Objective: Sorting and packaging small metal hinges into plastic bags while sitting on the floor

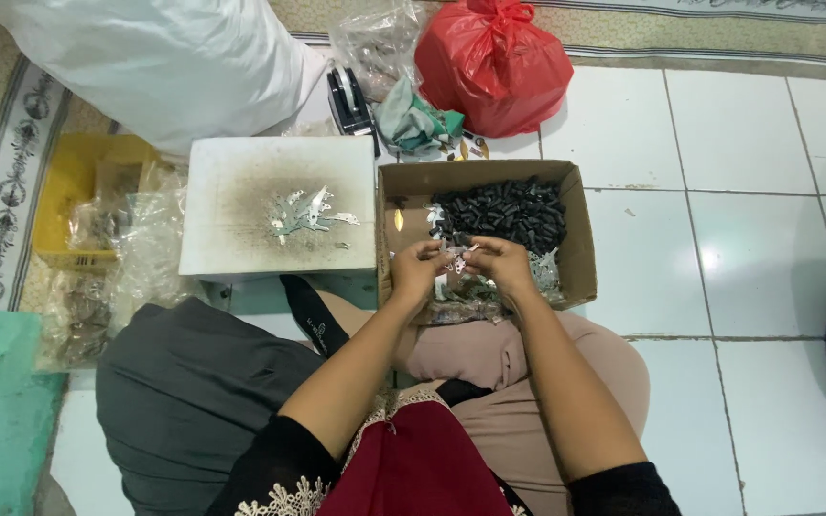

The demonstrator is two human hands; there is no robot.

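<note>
My left hand [417,270] and my right hand [501,264] meet over the near edge of a cardboard box [580,244], pinching a small silvery metal piece [456,260] between the fingertips of both. Inside the box lies a heap of small black parts [509,212] at the back and several silvery metal pieces [545,272] at the front right. A white block [231,229] with a dirty worn top stands left of the box, with several flat silvery metal pieces [306,212] lying on it.
A red plastic bag [494,62], a clear bag [375,38], a crumpled cloth [418,124] and a tape dispenser [348,100] lie behind the box. A big white sack [164,57] is at back left. Yellow crate [74,182] and clear bags of parts [107,277] sit left. White tiled floor spreads right.
</note>
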